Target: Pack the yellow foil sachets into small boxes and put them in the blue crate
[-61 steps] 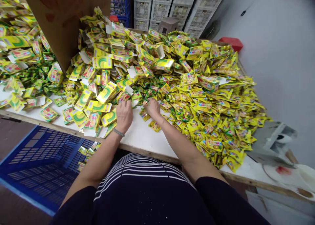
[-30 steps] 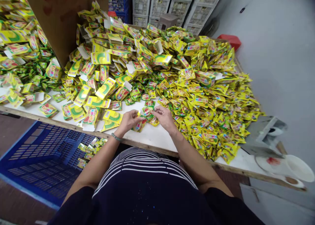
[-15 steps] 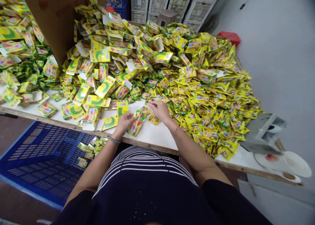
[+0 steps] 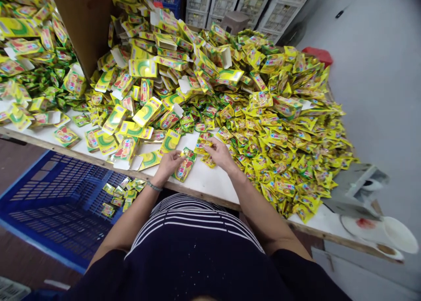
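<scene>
My left hand [image 4: 171, 165] is closed on a small yellow-green box [image 4: 185, 168] printed with red fruit, near the table's front edge. A green packet end shows at the box's upper end. To its right, my right hand [image 4: 222, 154] pinches a small yellow sachet [image 4: 203, 142], held apart from the box. Another yellow sachet [image 4: 208, 161] lies on the white tabletop beneath my right fingers. Several open-flapped yellow boxes [image 4: 126, 149] lie to the left of my left hand. A large heap of yellow sachets [image 4: 279, 147] spreads to the right.
A blue crate [image 4: 62, 209] with some boxes in it stands below the table at left. A cardboard divider [image 4: 74, 24] rises at the back left. At right are a grey metal device [image 4: 357, 189] and a white dish [image 4: 399, 234]. White crates [image 4: 223, 2] are stacked behind.
My right hand has drawn back slightly from the box, and a sachet is now in its fingers. The green packet is further inside the box. The view has shifted a little.
</scene>
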The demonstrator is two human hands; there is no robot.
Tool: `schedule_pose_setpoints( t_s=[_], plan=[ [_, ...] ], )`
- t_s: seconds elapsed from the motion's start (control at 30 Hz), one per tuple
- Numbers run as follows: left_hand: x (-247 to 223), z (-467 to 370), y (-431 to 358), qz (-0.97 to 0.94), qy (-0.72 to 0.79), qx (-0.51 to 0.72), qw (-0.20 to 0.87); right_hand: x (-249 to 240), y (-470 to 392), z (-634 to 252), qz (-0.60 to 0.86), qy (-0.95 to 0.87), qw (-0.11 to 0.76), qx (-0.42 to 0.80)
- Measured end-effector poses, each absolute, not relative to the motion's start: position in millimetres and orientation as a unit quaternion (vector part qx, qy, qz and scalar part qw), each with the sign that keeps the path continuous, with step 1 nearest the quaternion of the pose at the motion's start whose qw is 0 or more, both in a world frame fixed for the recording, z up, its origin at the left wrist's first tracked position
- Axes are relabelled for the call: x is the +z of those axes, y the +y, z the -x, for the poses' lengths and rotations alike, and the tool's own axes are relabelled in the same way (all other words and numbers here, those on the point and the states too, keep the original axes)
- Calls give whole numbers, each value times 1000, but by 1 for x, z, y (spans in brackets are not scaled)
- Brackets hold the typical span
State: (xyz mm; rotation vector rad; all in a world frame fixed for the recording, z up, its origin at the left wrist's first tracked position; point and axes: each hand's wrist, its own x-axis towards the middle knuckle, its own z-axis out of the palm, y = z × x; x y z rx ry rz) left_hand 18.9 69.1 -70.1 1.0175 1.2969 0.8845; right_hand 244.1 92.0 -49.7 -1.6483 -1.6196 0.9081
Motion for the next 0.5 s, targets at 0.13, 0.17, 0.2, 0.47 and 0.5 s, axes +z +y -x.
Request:
schedule_pose_setpoints(
  t_s=[0.13,0.17,0.2,0.47,0.5],
  plan=[
    [-67,-22,68,-440,539,356,624,-32,94,-246,561,-681,280,377],
    [-66,-23,68,-439,530,352,634,-28,96,-245,541,-706,263,373],
    [-64,-24,68,-437,521,351,644,-25,99,-244,521,-732,244,365],
    [-53,-25,62,-422,474,341,693,-13,115,-234,418,-840,120,325],
    [-53,-25,62,-423,467,340,698,-12,114,-233,418,-839,115,330]
  ],
)
